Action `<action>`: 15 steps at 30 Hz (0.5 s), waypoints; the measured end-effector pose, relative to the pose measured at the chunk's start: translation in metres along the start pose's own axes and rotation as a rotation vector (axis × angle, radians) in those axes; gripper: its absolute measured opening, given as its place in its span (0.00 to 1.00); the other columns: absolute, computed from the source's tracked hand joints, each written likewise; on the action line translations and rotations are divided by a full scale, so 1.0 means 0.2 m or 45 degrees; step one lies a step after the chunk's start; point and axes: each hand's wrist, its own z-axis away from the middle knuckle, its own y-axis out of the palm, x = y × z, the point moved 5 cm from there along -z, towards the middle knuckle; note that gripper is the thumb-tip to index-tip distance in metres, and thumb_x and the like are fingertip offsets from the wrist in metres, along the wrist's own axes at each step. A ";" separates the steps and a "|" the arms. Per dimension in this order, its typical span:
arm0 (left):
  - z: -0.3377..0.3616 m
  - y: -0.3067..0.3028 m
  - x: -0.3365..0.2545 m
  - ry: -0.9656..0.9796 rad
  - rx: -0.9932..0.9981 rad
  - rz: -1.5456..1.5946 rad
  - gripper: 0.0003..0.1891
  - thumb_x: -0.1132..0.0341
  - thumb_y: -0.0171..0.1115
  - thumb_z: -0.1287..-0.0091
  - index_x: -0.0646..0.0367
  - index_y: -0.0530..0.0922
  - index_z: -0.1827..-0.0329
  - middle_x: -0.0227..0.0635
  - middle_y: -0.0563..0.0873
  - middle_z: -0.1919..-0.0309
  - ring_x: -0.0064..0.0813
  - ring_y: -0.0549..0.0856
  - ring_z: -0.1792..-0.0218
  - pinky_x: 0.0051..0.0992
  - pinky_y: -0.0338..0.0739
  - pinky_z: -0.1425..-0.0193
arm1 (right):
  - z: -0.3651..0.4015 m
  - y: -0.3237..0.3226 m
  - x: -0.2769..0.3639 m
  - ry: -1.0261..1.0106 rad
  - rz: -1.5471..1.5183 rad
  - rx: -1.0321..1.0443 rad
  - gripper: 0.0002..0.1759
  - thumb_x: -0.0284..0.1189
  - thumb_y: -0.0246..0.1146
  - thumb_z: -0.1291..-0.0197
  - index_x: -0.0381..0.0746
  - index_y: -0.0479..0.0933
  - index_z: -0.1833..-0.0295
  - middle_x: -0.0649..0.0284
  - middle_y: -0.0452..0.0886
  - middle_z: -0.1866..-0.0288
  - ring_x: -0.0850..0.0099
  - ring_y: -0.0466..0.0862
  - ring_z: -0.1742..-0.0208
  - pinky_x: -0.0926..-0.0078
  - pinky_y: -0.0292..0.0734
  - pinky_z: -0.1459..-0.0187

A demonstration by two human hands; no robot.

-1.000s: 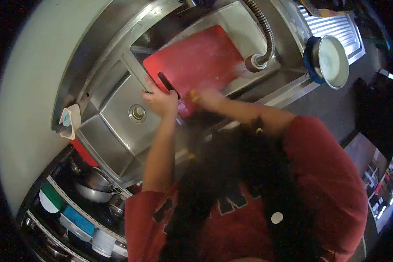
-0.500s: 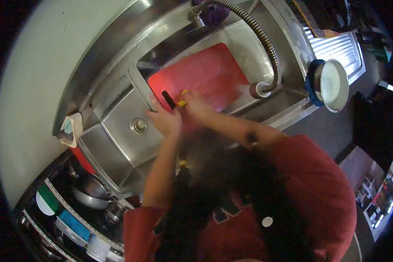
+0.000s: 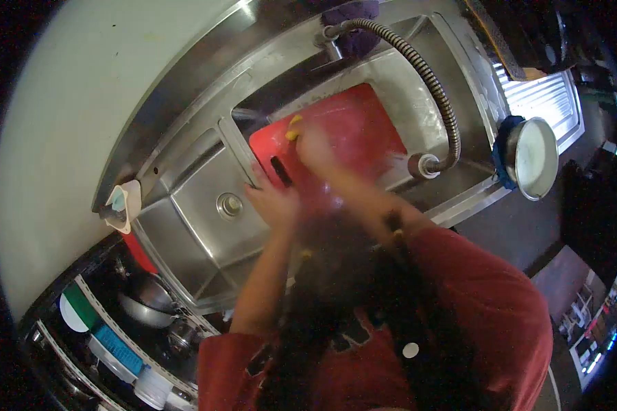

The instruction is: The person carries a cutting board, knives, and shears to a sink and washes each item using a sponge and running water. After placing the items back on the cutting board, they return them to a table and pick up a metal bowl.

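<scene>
A red cutting board (image 3: 353, 127) lies tilted in the right-hand sink basin, with a dark handle slot near its left end. My left hand (image 3: 273, 204) grips the board's near left corner beside that slot, fingers at the edge. Blurred by motion, my right hand (image 3: 315, 151) presses a yellow sponge (image 3: 294, 129) against the board's surface, above the slot. Part of the sponge is hidden under the fingers.
A flexible metal faucet hose (image 3: 435, 85) arches over the basin, its spray head (image 3: 424, 166) at the right. The second basin (image 3: 199, 195) is on the left. A metal pot (image 3: 536, 159) stands at the right edge; a dish rack (image 3: 110, 301) is lower left.
My right hand has slid the yellow sponge away from me, from beside the slot toward the board's far left edge. My left hand keeps its hold. The view has shifted slightly.
</scene>
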 end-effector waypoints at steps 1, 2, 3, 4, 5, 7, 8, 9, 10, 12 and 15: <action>0.00 -0.01 -0.01 0.019 -0.027 -0.011 0.45 0.60 0.64 0.49 0.54 0.53 0.26 0.73 0.61 0.39 0.68 0.65 0.39 0.50 0.59 0.32 | -0.03 -0.01 -0.01 -0.082 0.041 -0.035 0.12 0.29 0.53 0.43 0.39 0.82 0.68 0.52 0.83 0.61 0.57 0.82 0.61 0.61 0.77 0.56; -0.01 -0.02 -0.01 0.034 -0.055 -0.022 0.40 0.56 0.62 0.43 0.59 0.57 0.28 0.75 0.64 0.42 0.68 0.68 0.40 0.50 0.61 0.33 | -0.09 0.02 -0.24 0.361 0.146 0.065 0.14 0.33 0.53 0.41 0.39 0.82 0.66 0.51 0.83 0.61 0.57 0.82 0.60 0.61 0.77 0.55; -0.01 -0.03 -0.01 0.029 -0.054 -0.028 0.40 0.56 0.62 0.43 0.59 0.57 0.28 0.75 0.64 0.42 0.68 0.68 0.40 0.50 0.61 0.33 | -0.10 0.01 -0.51 0.803 0.248 0.172 0.16 0.37 0.53 0.39 0.39 0.82 0.63 0.51 0.83 0.61 0.57 0.83 0.59 0.61 0.77 0.54; -0.01 -0.03 0.00 -0.008 0.017 0.051 0.45 0.61 0.63 0.49 0.54 0.53 0.26 0.73 0.61 0.39 0.68 0.64 0.38 0.49 0.58 0.31 | -0.18 -0.13 -0.59 0.756 0.435 0.257 0.18 0.41 0.54 0.39 0.39 0.81 0.58 0.50 0.83 0.59 0.56 0.82 0.58 0.61 0.78 0.54; -0.01 -0.01 0.01 -0.042 0.087 0.132 0.50 0.66 0.65 0.55 0.48 0.49 0.25 0.70 0.58 0.36 0.67 0.61 0.35 0.49 0.56 0.30 | -0.25 -0.27 -0.65 0.705 0.623 0.337 0.21 0.45 0.56 0.40 0.39 0.80 0.53 0.49 0.82 0.58 0.56 0.82 0.56 0.60 0.78 0.54; -0.02 0.01 0.03 -0.023 0.041 0.097 0.50 0.66 0.65 0.55 0.49 0.49 0.25 0.70 0.59 0.37 0.67 0.61 0.36 0.49 0.56 0.30 | -0.25 -0.35 -0.78 0.747 0.783 0.106 0.18 0.30 0.65 0.50 0.39 0.79 0.51 0.49 0.79 0.51 0.52 0.80 0.53 0.58 0.75 0.50; -0.02 0.02 0.04 -0.006 0.002 0.056 0.50 0.66 0.65 0.55 0.49 0.50 0.25 0.69 0.60 0.38 0.66 0.62 0.36 0.49 0.56 0.30 | -0.24 -0.31 -0.80 0.748 0.791 0.110 0.18 0.30 0.65 0.50 0.39 0.79 0.51 0.49 0.79 0.51 0.52 0.80 0.53 0.58 0.75 0.50; 0.00 0.01 0.03 -0.013 0.014 0.056 0.50 0.66 0.65 0.55 0.49 0.50 0.25 0.69 0.60 0.38 0.66 0.62 0.36 0.49 0.56 0.30 | -0.23 -0.32 -0.71 0.668 0.849 -0.107 0.18 0.30 0.65 0.50 0.38 0.79 0.51 0.47 0.77 0.49 0.50 0.78 0.50 0.58 0.74 0.48; 0.00 -0.03 0.01 -0.019 0.034 0.093 0.50 0.66 0.65 0.55 0.49 0.50 0.25 0.69 0.60 0.39 0.66 0.62 0.37 0.49 0.56 0.30 | -0.21 -0.32 -0.67 0.582 0.901 -0.325 0.18 0.29 0.65 0.49 0.37 0.79 0.51 0.44 0.75 0.48 0.49 0.76 0.47 0.58 0.72 0.46; -0.02 -0.04 -0.01 -0.026 0.039 0.134 0.50 0.66 0.65 0.55 0.49 0.50 0.25 0.69 0.60 0.39 0.66 0.63 0.37 0.49 0.56 0.31 | -0.19 -0.27 -0.63 0.388 0.896 -0.350 0.18 0.29 0.64 0.49 0.36 0.78 0.51 0.42 0.74 0.47 0.47 0.74 0.45 0.56 0.71 0.45; -0.05 -0.02 0.01 -0.021 0.047 0.073 0.50 0.66 0.65 0.55 0.50 0.50 0.25 0.69 0.60 0.39 0.66 0.63 0.37 0.49 0.56 0.31 | -0.14 -0.22 -0.62 0.162 0.794 -0.281 0.18 0.27 0.62 0.48 0.34 0.76 0.50 0.41 0.72 0.47 0.45 0.73 0.44 0.54 0.70 0.44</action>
